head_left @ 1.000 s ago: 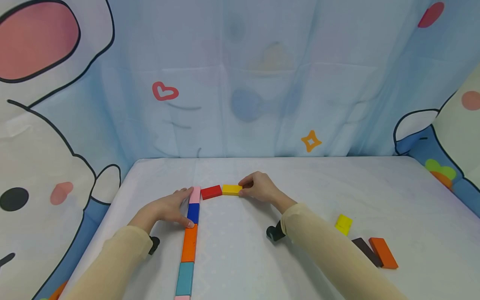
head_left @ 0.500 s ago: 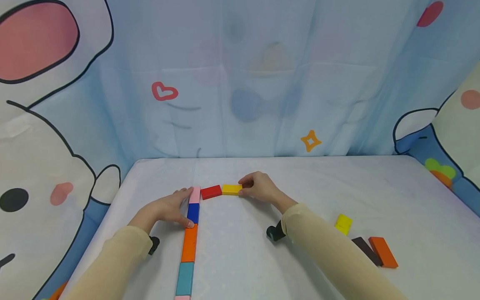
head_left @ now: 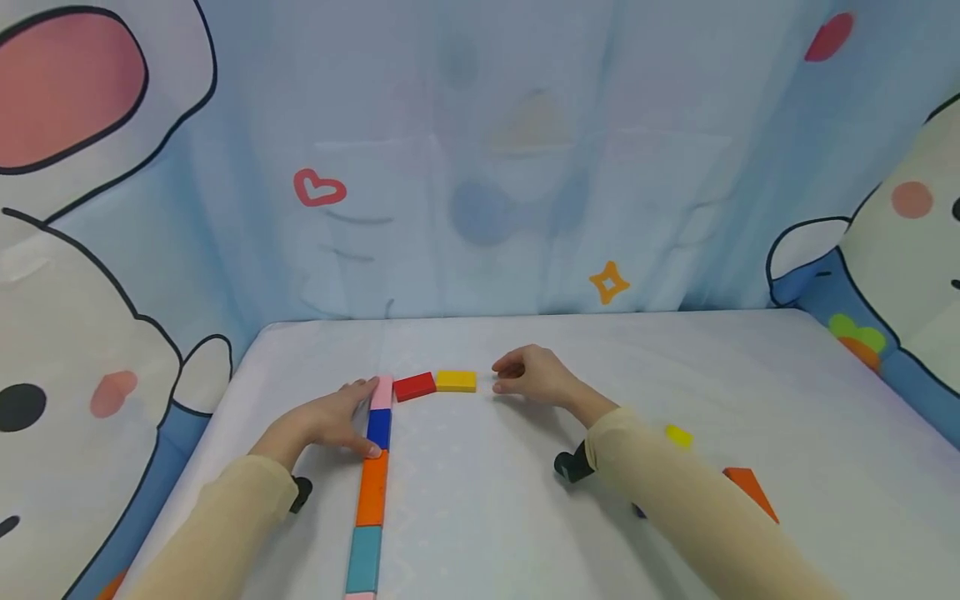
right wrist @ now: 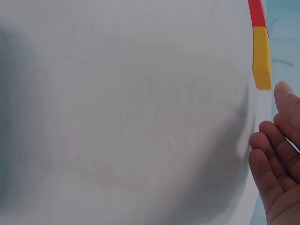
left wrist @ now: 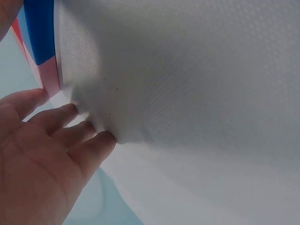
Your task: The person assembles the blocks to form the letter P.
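Observation:
A line of flat blocks runs up the table in the head view: a teal block (head_left: 363, 558), an orange block (head_left: 372, 490), a blue block (head_left: 379, 429) and a pink block (head_left: 382, 392). From the pink one a red block (head_left: 414, 387) and a yellow block (head_left: 456, 381) extend rightward. My left hand (head_left: 324, 423) rests along the line, index fingertip at the pink block and thumb near the blue-orange joint, fingers spread. My right hand (head_left: 542, 377) is just right of the yellow block, apart from it, fingers loosely bent with nothing between them.
At the right, partly behind my right sleeve (head_left: 697, 500), lie a bright yellow block (head_left: 678, 436) and another orange block (head_left: 752, 492). The white-covered table (head_left: 465, 517) ends at a blue patterned curtain (head_left: 487, 167).
My right hand has let go of the yellow block and moved a little to the right. The left hand stays in place. The head view has shifted slightly.

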The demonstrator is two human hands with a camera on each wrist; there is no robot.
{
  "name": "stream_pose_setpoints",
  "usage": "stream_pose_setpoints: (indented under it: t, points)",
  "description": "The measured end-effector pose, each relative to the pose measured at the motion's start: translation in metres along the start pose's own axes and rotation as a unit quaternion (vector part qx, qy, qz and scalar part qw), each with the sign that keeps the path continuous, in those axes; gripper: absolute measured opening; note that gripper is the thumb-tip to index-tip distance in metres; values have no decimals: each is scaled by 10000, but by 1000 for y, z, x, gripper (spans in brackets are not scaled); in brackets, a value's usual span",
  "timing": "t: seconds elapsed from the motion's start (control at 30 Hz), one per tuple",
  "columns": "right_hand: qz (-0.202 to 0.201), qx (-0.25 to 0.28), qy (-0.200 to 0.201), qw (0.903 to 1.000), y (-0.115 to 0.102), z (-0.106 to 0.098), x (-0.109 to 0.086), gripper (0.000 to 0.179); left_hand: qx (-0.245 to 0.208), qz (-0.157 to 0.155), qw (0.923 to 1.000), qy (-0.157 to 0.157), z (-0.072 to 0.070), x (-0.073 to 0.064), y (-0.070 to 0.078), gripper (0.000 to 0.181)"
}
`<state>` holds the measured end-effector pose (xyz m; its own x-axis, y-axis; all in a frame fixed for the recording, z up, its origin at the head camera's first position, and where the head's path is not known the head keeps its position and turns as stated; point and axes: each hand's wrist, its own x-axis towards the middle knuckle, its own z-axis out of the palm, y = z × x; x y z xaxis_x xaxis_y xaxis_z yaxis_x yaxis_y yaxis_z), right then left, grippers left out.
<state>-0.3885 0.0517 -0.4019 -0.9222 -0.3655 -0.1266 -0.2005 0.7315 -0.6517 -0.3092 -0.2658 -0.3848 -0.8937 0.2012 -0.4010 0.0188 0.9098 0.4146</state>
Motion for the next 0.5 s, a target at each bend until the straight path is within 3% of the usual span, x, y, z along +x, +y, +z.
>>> stream_pose_setpoints:
  t: [0.3,0.5]
  points:
    - [-356,24,103,9993,38,-36,-35,38,102,110,9999,-22,-4,6,-5,108]
    - [-290,78,324,9990,62,-59,-68,38,192,186,9996,-49,-7,6,-11,109]
